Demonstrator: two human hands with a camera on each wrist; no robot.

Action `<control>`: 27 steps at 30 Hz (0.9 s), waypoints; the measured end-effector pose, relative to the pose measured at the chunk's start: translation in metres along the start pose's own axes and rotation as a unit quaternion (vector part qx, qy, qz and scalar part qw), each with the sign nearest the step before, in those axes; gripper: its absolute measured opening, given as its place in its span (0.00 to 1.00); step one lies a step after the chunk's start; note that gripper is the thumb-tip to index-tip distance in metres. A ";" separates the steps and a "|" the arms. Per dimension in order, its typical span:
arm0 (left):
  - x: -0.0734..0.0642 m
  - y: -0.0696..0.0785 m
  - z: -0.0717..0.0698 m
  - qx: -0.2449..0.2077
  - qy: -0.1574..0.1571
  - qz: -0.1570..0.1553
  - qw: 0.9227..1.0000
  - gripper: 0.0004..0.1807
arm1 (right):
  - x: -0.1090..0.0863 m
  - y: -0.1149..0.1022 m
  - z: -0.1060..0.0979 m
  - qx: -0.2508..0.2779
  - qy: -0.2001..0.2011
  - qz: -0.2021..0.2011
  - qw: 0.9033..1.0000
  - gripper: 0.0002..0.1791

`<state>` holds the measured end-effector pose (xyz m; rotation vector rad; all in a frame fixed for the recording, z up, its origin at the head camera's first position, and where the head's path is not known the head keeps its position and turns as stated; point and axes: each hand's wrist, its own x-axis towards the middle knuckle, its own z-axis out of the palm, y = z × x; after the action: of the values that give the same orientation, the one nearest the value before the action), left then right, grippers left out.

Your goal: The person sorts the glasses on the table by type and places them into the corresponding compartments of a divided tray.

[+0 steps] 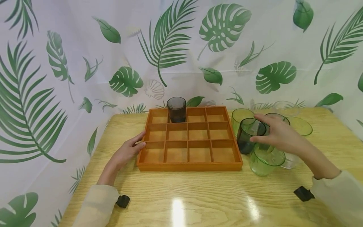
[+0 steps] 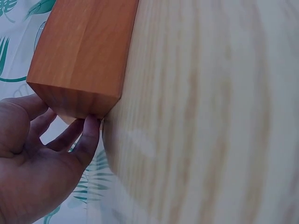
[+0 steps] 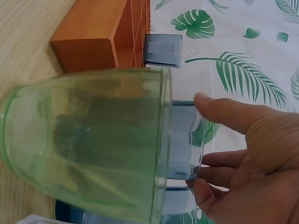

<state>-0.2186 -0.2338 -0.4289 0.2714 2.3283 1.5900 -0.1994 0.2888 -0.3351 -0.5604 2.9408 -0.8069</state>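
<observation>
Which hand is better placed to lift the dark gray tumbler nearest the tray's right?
Probably the right hand: it's at the rim of that dark gray tumbler, while the left hand touches the compartment tray at its left side.

White sheeting (image 1: 181,74) with green leaf prints (image 1: 225,26) far and left, yellowish wood-grain counter (image 1: 210,192) with 2 bright reflections (image 1: 178,212) near.

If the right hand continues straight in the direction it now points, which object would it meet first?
Most likely the dark grey tumbler just right of the compartment tray: the right hand is at its rim, though whether they touch is hard to judge.
</observation>
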 end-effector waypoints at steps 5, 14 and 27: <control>0.000 -0.002 0.001 0.009 0.004 -0.005 1.000 0.34 | 0.005 -0.004 0.002 -0.024 -0.007 -0.002 1.000 0.51; -0.001 -0.003 0.001 0.012 0.003 0.002 1.000 0.34 | 0.011 -0.003 0.003 -0.059 -0.010 -0.019 0.998 0.51; 0.000 -0.001 0.001 0.013 0.002 0.004 1.000 0.34 | 0.008 -0.002 0.004 -0.033 -0.004 -0.003 0.999 0.52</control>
<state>-0.2182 -0.2333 -0.4303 0.2847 2.3546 1.5663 -0.2054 0.2823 -0.3373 -0.5752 2.9701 -0.7078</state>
